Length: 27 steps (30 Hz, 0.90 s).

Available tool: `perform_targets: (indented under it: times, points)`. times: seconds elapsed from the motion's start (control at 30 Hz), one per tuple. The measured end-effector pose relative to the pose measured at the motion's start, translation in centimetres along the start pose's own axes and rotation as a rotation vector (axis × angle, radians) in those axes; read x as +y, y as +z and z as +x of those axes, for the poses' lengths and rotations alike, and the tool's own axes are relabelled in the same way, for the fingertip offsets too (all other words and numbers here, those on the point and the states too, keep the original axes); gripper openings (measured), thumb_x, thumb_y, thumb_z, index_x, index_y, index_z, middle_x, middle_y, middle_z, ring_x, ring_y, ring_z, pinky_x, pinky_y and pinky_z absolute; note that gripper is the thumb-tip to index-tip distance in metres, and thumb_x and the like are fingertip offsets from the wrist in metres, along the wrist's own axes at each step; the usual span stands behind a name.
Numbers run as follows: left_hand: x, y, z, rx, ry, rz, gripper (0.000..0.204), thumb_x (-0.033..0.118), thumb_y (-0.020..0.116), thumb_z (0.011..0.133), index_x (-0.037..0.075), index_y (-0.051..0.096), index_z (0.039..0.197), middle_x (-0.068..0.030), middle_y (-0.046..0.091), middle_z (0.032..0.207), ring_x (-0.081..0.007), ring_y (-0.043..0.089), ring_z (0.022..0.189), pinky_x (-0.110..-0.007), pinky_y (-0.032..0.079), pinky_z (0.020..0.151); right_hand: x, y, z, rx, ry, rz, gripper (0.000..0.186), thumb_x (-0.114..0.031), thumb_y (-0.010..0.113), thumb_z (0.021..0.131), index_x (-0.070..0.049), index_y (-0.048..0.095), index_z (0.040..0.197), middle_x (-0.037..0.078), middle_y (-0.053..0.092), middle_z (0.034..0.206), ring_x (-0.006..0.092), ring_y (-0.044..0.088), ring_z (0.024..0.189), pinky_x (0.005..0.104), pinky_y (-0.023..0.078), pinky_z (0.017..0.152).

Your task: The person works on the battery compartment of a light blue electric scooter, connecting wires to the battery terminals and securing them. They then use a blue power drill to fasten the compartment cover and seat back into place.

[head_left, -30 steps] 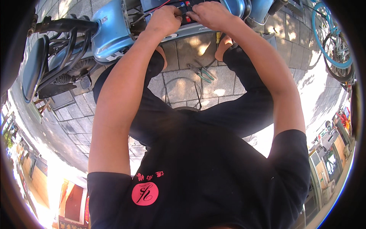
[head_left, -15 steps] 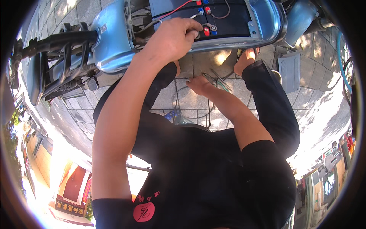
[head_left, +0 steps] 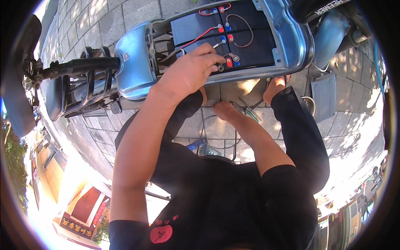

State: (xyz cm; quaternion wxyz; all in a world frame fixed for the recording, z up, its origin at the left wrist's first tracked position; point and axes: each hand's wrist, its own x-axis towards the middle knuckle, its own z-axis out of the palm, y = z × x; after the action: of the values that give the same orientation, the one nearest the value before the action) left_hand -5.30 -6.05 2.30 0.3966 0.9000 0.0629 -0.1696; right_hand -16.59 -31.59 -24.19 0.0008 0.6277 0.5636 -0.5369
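Note:
My left hand [head_left: 200, 64] is at the near batteries [head_left: 256, 48] in the open deck of a blue electric scooter [head_left: 133, 75]. Its fingers are pinched beside a red terminal [head_left: 229, 62] and a short cable end [head_left: 236, 58]; what they hold is too small to name. Several red and brown cables link the terminals. My right hand [head_left: 226, 110] is low over the paving, beside green-handled pliers [head_left: 253, 115] and dark tools. Its fingertips are partly hidden, so I cannot tell what they touch.
A grey panel [head_left: 323, 98] lies at the right. A looped dark cable and a blue object [head_left: 193, 144] lie on the paving [head_left: 250, 131] between my legs. The scooter's handlebar stem [head_left: 83, 64] extends left. A teal wheel [head_left: 378, 66] shows at the right rim.
My right hand has left the batteries and dropped to the paving by the pliers. My left hand stays at the near terminals. The view has shifted, showing more of the scooter deck.

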Motion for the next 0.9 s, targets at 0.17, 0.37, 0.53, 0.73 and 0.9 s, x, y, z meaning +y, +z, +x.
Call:
perform_targets:
  times: [0.17,0.37,0.53,0.73,0.9]
  points:
    - [0.8,0.2,0.3,0.026,-0.002,0.014,0.023,0.014,0.074,0.100,0.012,0.077,0.122,-0.0091,0.067,0.124,-0.0344,0.073,0.107,-0.044,0.061,0.094,-0.6,-3.2,-0.8,-0.047,-0.062,0.058,0.031,-0.018,0.065,0.097,-0.007,0.073,0.125,0.020,0.079,0.119,0.0385,0.076,0.114,0.0510,0.062,0.096]
    - [0.8,0.6,0.9,0.058,0.003,0.003,0.018,0.019,0.074,0.100,0.009,0.078,0.115,-0.0091,0.069,0.118,-0.0337,0.074,0.104,-0.043,0.061,0.091,-2.1,-9.9,-7.0,-0.100,-0.214,0.322,0.029,-0.014,0.063,0.091,-0.005,0.074,0.115,0.021,0.078,0.111,0.0426,0.074,0.108,0.0542,0.057,0.093]
    - [0.5,0.7,1.2,0.059,-0.016,-0.032,0.019,0.020,0.075,0.100,0.008,0.079,0.114,-0.0106,0.070,0.116,-0.0341,0.073,0.107,-0.044,0.059,0.093,-5.3,-20.6,-16.5,-0.099,-0.279,0.414,0.023,-0.013,0.064,0.093,-0.003,0.072,0.112,0.018,0.078,0.102,0.0406,0.075,0.099,0.0516,0.058,0.088]
    - [-0.6,0.8,1.0,0.099,0.019,-0.052,0.023,0.021,0.074,0.101,0.009,0.075,0.120,-0.0113,0.069,0.117,-0.0369,0.071,0.109,-0.045,0.058,0.094,-3.7,-28.0,-23.1,0.202,-0.148,0.627,0.027,-0.023,0.069,0.099,-0.003,0.075,0.115,0.018,0.078,0.102,0.0378,0.074,0.099,0.0454,0.059,0.090]
    - [-0.8,1.2,1.4,0.126,0.006,-0.104,0.024,0.019,0.075,0.099,0.008,0.074,0.120,-0.0129,0.068,0.117,-0.0382,0.071,0.111,-0.047,0.057,0.096,-0.7,-29.3,-21.5,0.845,0.020,0.430,0.020,-0.020,0.073,0.100,-0.007,0.078,0.114,0.016,0.073,0.105,0.0373,0.073,0.098,0.0444,0.058,0.088]
